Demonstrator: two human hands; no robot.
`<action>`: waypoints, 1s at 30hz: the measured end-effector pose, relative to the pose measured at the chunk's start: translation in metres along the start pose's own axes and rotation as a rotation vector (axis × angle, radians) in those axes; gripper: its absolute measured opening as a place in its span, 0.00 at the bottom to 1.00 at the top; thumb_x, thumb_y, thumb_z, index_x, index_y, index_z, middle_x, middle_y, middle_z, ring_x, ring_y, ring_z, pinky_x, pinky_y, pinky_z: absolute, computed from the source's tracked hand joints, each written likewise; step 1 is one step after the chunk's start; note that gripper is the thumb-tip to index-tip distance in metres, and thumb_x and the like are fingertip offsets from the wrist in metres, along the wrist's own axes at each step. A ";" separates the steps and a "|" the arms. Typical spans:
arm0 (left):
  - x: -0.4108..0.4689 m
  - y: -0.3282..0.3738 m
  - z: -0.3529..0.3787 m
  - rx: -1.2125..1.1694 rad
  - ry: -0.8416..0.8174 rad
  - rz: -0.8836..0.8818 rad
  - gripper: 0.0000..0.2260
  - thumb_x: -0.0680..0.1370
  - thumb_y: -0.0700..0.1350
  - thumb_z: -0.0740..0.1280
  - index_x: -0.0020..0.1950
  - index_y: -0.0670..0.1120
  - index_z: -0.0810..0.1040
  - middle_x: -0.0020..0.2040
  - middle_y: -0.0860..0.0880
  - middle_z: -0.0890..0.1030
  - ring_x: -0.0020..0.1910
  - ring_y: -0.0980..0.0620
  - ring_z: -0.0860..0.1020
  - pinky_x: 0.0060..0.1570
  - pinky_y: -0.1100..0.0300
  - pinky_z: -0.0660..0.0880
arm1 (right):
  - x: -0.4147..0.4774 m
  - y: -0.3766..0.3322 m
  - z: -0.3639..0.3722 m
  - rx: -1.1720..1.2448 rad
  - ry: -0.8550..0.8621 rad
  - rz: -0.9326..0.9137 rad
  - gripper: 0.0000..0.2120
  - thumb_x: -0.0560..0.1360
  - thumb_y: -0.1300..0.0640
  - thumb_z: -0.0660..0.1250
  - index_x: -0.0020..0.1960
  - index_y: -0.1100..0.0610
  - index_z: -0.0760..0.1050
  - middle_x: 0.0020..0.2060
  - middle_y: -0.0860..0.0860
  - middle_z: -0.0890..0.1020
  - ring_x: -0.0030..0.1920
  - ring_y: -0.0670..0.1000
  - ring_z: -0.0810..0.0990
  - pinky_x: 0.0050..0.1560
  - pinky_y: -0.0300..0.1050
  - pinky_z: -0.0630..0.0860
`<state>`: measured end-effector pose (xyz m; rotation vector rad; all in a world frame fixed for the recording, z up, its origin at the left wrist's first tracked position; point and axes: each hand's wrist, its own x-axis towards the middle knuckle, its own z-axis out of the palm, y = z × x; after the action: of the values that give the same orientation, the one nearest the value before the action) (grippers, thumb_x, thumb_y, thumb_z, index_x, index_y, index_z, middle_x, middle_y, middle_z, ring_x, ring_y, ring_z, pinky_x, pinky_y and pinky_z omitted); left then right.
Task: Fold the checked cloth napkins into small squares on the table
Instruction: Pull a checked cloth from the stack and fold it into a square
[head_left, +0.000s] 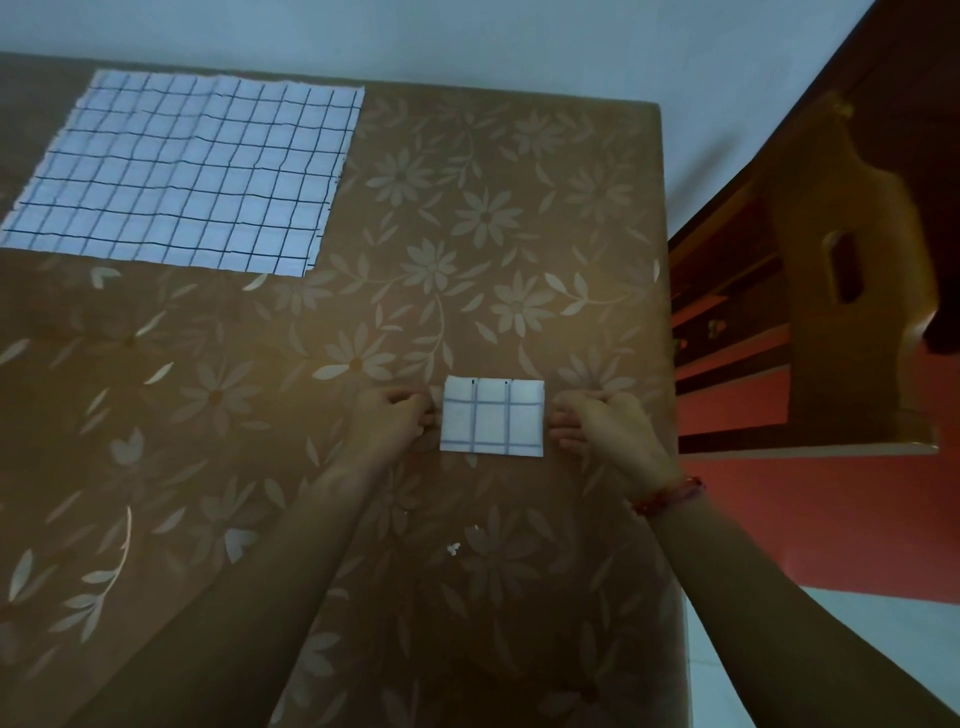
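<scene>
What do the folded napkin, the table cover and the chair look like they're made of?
Folded napkin: thin woven cloth, matte, holding sharp creases. Table cover: probably vinyl or satiny fabric; its pale flowers catch light. Chair: looks like varnished wood, orange-brown with a glossy sheen.

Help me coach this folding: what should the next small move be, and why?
Probably lift the left hand and right hand away, then reach for the unfolded napkin lying flat at far left. The folded napkin already lies between them as a small square, seemingly finished.
</scene>
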<state>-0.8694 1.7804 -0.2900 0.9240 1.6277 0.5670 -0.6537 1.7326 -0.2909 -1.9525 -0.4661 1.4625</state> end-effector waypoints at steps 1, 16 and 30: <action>-0.001 0.000 0.001 -0.026 -0.009 -0.029 0.10 0.78 0.37 0.63 0.39 0.43 0.80 0.42 0.47 0.82 0.44 0.52 0.81 0.42 0.62 0.79 | -0.001 0.000 0.002 -0.006 -0.010 0.002 0.08 0.76 0.61 0.62 0.45 0.60 0.80 0.37 0.55 0.82 0.39 0.53 0.82 0.47 0.48 0.80; -0.006 -0.004 0.005 -0.051 -0.034 -0.052 0.08 0.79 0.36 0.61 0.47 0.41 0.80 0.47 0.45 0.82 0.48 0.50 0.81 0.50 0.57 0.78 | -0.008 0.002 0.006 0.045 0.018 0.011 0.07 0.75 0.60 0.62 0.44 0.60 0.79 0.41 0.57 0.85 0.46 0.56 0.84 0.53 0.50 0.81; -0.016 -0.009 -0.008 -0.032 -0.003 -0.040 0.10 0.78 0.36 0.62 0.42 0.45 0.81 0.47 0.44 0.83 0.48 0.49 0.82 0.50 0.56 0.79 | -0.016 0.002 0.006 -0.008 0.027 -0.019 0.07 0.73 0.59 0.63 0.43 0.58 0.80 0.43 0.56 0.85 0.47 0.53 0.84 0.52 0.49 0.81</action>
<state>-0.8787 1.7628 -0.2858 0.8665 1.6264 0.5628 -0.6645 1.7229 -0.2822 -1.9663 -0.4781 1.4227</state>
